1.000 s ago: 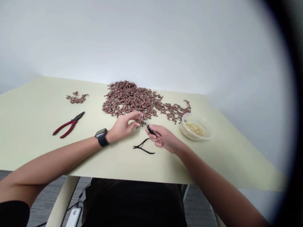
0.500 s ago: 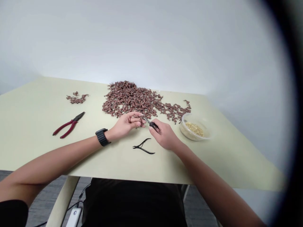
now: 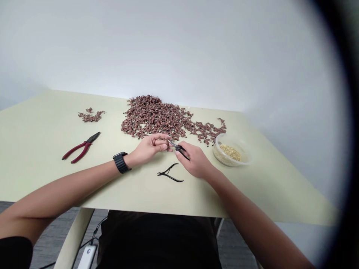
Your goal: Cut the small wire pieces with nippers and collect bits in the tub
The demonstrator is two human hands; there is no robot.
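right hand (image 3: 195, 160) gripping pliers (image 3: 178, 147), round-marked white device (image 3: 87, 257)

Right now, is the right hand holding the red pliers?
No: the red pliers lie on the table, while the right hand holds another tool.

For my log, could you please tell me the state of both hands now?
Left hand: partly curled; anything held is too small to tell.
Right hand: closed, holding a black-handled tool.

left hand (image 3: 153, 147): half-curled | right hand (image 3: 195, 160): closely curled | forearms (image 3: 70, 185): angled inward, hands close together
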